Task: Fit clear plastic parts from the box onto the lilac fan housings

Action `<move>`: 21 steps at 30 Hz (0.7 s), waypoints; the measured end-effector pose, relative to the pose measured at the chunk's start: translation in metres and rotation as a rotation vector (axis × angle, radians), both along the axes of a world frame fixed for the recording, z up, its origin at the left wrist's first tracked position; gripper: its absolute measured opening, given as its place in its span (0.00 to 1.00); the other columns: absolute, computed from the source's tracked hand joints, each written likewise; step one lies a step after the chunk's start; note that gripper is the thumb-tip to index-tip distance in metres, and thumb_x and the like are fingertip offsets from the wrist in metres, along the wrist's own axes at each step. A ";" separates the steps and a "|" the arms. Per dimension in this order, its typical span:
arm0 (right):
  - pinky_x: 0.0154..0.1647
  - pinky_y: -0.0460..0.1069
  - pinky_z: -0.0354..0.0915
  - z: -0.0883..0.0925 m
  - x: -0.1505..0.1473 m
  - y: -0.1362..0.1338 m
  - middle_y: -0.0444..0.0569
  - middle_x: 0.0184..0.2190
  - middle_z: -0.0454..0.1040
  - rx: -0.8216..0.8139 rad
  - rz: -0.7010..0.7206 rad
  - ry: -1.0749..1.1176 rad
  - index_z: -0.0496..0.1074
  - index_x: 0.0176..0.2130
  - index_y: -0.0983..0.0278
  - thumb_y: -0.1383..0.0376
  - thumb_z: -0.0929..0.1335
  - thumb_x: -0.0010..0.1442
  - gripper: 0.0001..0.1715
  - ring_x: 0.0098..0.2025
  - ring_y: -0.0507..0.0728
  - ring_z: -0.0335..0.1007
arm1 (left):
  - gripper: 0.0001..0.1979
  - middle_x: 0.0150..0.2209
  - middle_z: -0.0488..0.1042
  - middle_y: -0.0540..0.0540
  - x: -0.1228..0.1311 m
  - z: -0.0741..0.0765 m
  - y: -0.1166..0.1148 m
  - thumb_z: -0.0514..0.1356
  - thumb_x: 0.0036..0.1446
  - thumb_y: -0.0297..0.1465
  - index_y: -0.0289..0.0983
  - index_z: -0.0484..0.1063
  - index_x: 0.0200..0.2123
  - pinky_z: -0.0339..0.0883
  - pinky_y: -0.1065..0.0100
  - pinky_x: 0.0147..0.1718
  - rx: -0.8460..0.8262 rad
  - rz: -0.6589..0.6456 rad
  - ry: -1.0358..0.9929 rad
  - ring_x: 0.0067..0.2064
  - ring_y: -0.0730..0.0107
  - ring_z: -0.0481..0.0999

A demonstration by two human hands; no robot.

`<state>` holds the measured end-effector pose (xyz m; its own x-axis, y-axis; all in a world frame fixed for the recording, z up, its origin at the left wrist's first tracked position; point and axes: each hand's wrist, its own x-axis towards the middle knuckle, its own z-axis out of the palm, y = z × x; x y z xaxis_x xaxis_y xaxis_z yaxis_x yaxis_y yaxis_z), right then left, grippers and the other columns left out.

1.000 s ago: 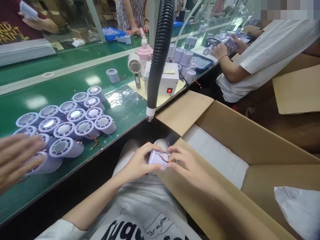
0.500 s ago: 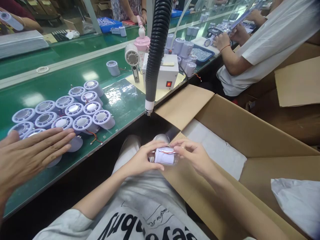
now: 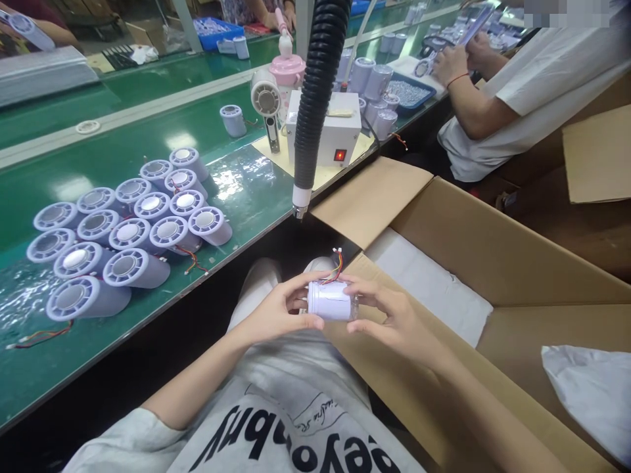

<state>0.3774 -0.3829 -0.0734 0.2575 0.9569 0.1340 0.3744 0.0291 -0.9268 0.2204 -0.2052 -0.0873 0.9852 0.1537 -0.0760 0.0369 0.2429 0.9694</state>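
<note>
Over my lap I hold a lilac cylindrical fan housing (image 3: 331, 301) on its side, with a clear part at its right end. Thin red, yellow and black wires with small white plugs rise from its top. My left hand (image 3: 283, 305) grips the left end, fingers behind and thumb in front. The right end sits between the fingers and thumb of my right hand (image 3: 387, 312). On the green bench to the left stand several similar lilac housings (image 3: 170, 231), grilles up, some trailing wires.
A black corrugated hose (image 3: 320, 85) hangs ahead, beside a white box with a lit red switch (image 3: 340, 155) and a handheld fan (image 3: 266, 105). An open carton (image 3: 532, 243) stands at my right. Co-workers sit along the bench, one at upper right (image 3: 532, 85).
Another person's hand at the left has gone from view, showing the front housings. The housing I hold has turned, so its wires now stand upward. My right fingers have shifted around its end.
</note>
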 end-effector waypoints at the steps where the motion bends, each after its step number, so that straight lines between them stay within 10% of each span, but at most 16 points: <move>1: 0.57 0.54 0.68 0.001 0.000 0.000 0.47 0.61 0.65 -0.022 -0.005 0.039 0.68 0.51 0.55 0.65 0.73 0.57 0.22 0.59 0.59 0.66 | 0.34 0.60 0.66 0.45 0.000 0.001 0.000 0.70 0.48 0.27 0.49 0.66 0.58 0.68 0.65 0.53 0.007 -0.008 -0.016 0.56 0.60 0.71; 12: 0.42 0.48 0.72 0.010 -0.005 -0.001 0.45 0.46 0.73 -0.169 -0.048 0.379 0.67 0.48 0.56 0.62 0.74 0.55 0.22 0.44 0.55 0.73 | 0.38 0.62 0.64 0.45 -0.004 0.009 0.002 0.71 0.45 0.26 0.50 0.65 0.59 0.66 0.61 0.57 0.248 -0.032 -0.080 0.62 0.56 0.66; 21: 0.41 0.51 0.71 -0.022 0.000 0.021 0.50 0.47 0.72 -0.115 -0.062 0.662 0.66 0.47 0.59 0.56 0.74 0.55 0.23 0.44 0.57 0.72 | 0.39 0.62 0.66 0.39 0.004 -0.005 0.012 0.72 0.43 0.25 0.43 0.65 0.60 0.65 0.57 0.57 -0.083 0.073 0.093 0.60 0.51 0.68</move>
